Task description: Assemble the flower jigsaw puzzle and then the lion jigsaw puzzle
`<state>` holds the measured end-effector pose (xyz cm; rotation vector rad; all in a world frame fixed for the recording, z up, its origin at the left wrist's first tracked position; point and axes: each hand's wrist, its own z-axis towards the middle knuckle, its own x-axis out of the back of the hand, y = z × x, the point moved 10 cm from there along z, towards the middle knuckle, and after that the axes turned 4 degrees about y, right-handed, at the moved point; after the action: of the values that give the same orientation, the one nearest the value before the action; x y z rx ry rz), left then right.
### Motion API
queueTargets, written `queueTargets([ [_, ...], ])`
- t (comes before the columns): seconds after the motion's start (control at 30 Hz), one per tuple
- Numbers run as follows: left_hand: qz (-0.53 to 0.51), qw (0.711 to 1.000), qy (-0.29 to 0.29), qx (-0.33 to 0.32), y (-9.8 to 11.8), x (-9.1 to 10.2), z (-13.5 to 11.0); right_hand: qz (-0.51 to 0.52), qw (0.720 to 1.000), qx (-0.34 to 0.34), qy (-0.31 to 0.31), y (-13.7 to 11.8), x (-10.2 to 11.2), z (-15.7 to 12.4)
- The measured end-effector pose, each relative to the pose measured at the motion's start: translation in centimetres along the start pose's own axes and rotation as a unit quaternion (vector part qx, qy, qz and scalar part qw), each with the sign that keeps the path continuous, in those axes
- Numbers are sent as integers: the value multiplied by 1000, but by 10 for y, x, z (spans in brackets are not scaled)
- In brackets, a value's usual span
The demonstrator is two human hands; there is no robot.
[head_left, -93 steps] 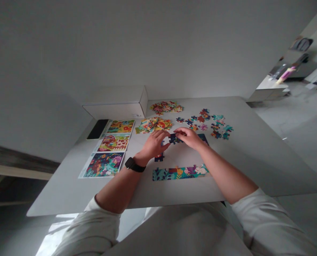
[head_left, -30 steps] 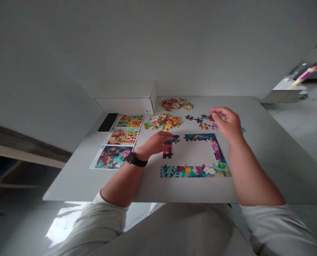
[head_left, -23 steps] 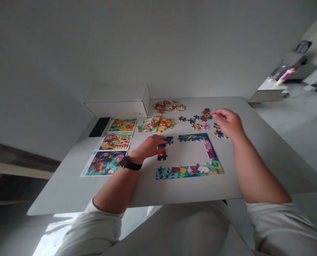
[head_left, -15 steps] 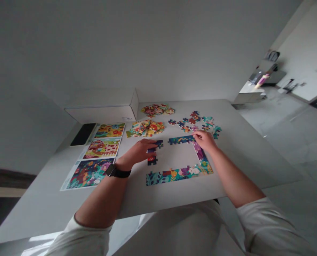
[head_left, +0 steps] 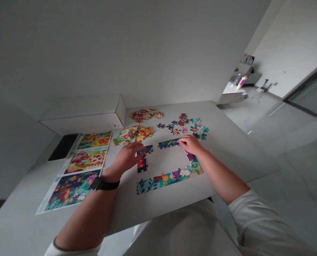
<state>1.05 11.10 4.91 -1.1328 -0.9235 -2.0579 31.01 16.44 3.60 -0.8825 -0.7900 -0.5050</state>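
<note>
Grey counter [head_left: 235,156] under both hands, carrying everything below. White box [head_left: 80,119] well beyond the left hand, up and to its left, with a dark phone [head_left: 63,146] just under its left end. Three picture sheets [head_left: 79,161] in a column left of the left hand, the nearest one just beside the watch [head_left: 101,184] on that wrist. Partly built puzzle frame [head_left: 171,163] between and below the two hands: bottom strip with leaves and flowers, right side running up under the right wrist, top strip [head_left: 169,143] ending at the right fingertips. Two heaps of warm-coloured pieces [head_left: 134,132] beyond the left hand. Scattered loose pieces [head_left: 185,125] just beyond the right hand. Left hand [head_left: 127,156] flat, fingers together, lying on a short dark corner section [head_left: 143,156] of joined pieces, pressing rather than gripping. Right hand [head_left: 191,144] curled, fingertips drawn together at the top strip's right end; any single piece pinched there too small to tell.
</note>
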Motion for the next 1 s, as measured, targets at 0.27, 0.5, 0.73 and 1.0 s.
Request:
queueTargets([
  [0.27,-13,1000,12,-17,11,4,1,-103,977,-170,74,74,56,36],
  [0.5,7,1000,4,-1,8,0,2,-201,945,-249,62,128,74,85],
  [0.73,-9,1000,1,13,5,-1,-1,-205,942,-266,9,153,42,106],
  [1.0,-3,1000,1,21,7,-1,1,-123,953,-276,34,154,55,92],
])
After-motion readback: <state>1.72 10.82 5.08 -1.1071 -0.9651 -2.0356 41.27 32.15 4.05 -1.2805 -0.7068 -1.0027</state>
